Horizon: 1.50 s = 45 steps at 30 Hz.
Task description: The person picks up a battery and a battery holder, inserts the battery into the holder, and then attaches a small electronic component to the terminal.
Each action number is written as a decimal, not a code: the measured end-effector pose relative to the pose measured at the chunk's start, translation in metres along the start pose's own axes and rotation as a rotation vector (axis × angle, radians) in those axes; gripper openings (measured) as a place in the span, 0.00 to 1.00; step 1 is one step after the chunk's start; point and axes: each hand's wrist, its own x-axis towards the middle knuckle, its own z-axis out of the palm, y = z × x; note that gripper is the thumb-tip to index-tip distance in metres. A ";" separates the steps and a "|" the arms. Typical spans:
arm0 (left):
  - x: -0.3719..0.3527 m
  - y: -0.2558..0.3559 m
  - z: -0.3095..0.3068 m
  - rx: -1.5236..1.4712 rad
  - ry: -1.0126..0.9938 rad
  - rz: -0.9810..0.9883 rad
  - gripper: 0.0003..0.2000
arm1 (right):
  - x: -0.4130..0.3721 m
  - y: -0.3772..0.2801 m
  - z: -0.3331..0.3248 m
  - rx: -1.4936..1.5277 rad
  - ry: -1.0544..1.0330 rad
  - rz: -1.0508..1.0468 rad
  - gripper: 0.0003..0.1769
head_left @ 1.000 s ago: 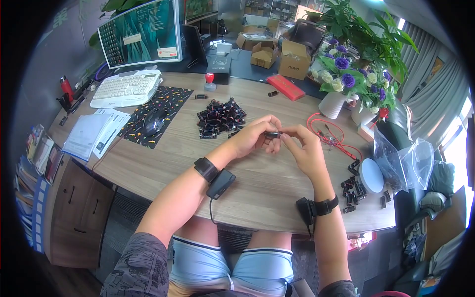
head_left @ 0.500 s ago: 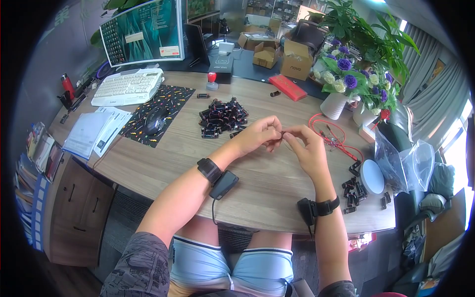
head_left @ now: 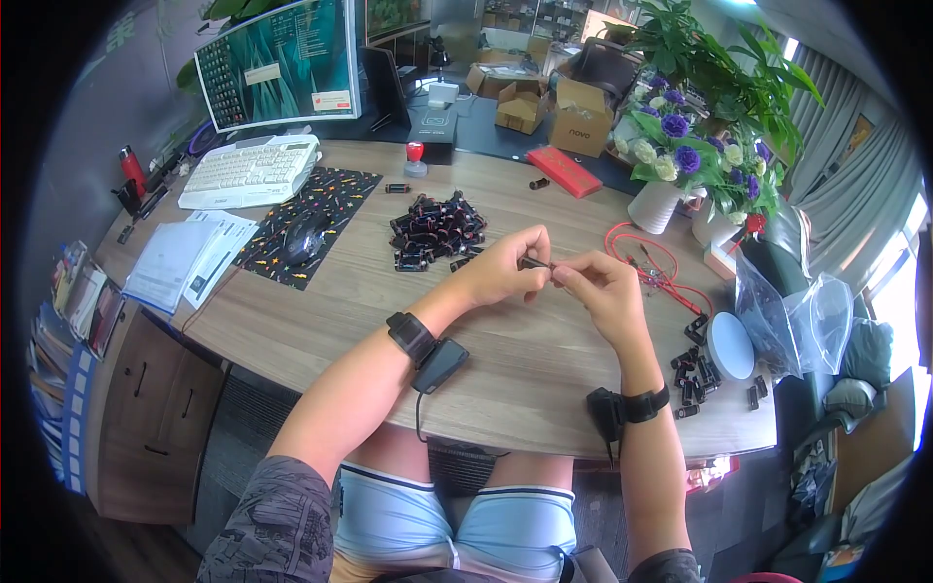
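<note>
Left hand [head_left: 509,272], fingers closed, holds one black cylinder [head_left: 530,262]; right hand [head_left: 601,287], fingertips narrow, pinches its end. One heap [head_left: 432,229], hands' ten o'clock; pieces uncountable.

Blown-out daylight enters by the window [head_left: 904,325] well right of the right hand [head_left: 609,291]; the desk [head_left: 535,379] beneath is bright. Farther out, fisheye distortion bows straight lines and black fills the corners.
</note>
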 end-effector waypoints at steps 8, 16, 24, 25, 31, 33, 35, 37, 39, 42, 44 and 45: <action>-0.002 0.004 0.002 0.000 0.006 0.076 0.14 | 0.001 0.003 0.003 0.076 -0.007 0.003 0.09; -0.003 0.003 0.003 0.203 0.072 0.158 0.16 | 0.003 0.006 0.005 0.078 0.013 -0.066 0.10; -0.005 0.001 0.004 0.199 0.145 0.246 0.15 | 0.004 0.009 0.002 0.055 0.113 -0.114 0.11; -0.007 0.004 0.005 0.133 0.154 0.197 0.14 | 0.005 0.010 0.002 0.060 0.116 -0.131 0.11; -0.004 0.002 -0.003 0.339 0.226 0.275 0.12 | 0.007 0.013 0.005 0.034 0.123 -0.217 0.15; -0.003 0.000 -0.006 0.548 0.253 0.397 0.10 | 0.007 0.011 0.006 0.018 0.144 -0.237 0.17; -0.002 -0.002 -0.006 0.584 0.274 0.414 0.10 | 0.007 0.011 0.005 -0.017 0.137 -0.245 0.18; -0.001 -0.002 -0.004 0.657 0.316 0.446 0.10 | 0.007 0.011 0.003 -0.087 0.124 -0.260 0.19; -0.001 -0.002 -0.003 0.664 0.334 0.428 0.10 | 0.007 0.012 0.002 -0.107 0.130 -0.253 0.19; -0.002 0.000 -0.001 0.677 0.369 0.389 0.09 | 0.007 0.013 0.001 -0.146 0.141 -0.236 0.18; -0.002 0.001 0.000 0.673 0.365 0.404 0.09 | 0.007 0.013 0.001 -0.159 0.153 -0.221 0.17; -0.002 0.001 0.000 0.671 0.362 0.412 0.09 | 0.007 0.013 0.001 -0.166 0.159 -0.213 0.16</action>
